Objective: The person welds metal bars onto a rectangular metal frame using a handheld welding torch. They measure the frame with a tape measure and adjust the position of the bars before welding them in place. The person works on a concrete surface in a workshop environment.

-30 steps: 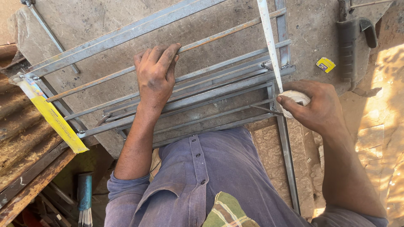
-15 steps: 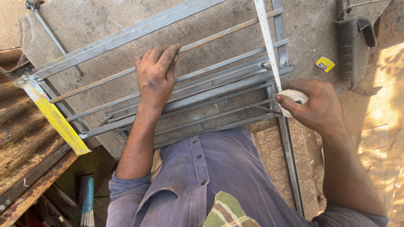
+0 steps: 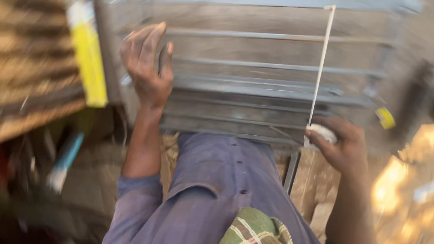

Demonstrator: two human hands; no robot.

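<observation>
The view is motion-blurred. A grey metal frame [image 3: 253, 68] of parallel bars and thin rods lies across a concrete slab in front of me. My left hand [image 3: 147, 68] lies flat on the bars at the frame's left side. My right hand [image 3: 341, 147] grips a white tape measure case [image 3: 322, 134] at the frame's near edge. Its white blade [image 3: 320, 68] runs up across the bars, and its end hooks onto the far rail. My blue shirt fills the bottom middle.
A yellow strip [image 3: 88, 54] lies left of the frame, beside rusty corrugated sheet [image 3: 31, 68]. A blue-handled tool [image 3: 65, 160] lies low at the left. A small yellow tag [image 3: 385, 117] and a dark object [image 3: 413, 104] sit at the right. Bright sunlit ground shows at bottom right.
The view has swung and blurred, and the frame now runs level across it. Both hands keep their places: left on the bars, right on the tape case.
</observation>
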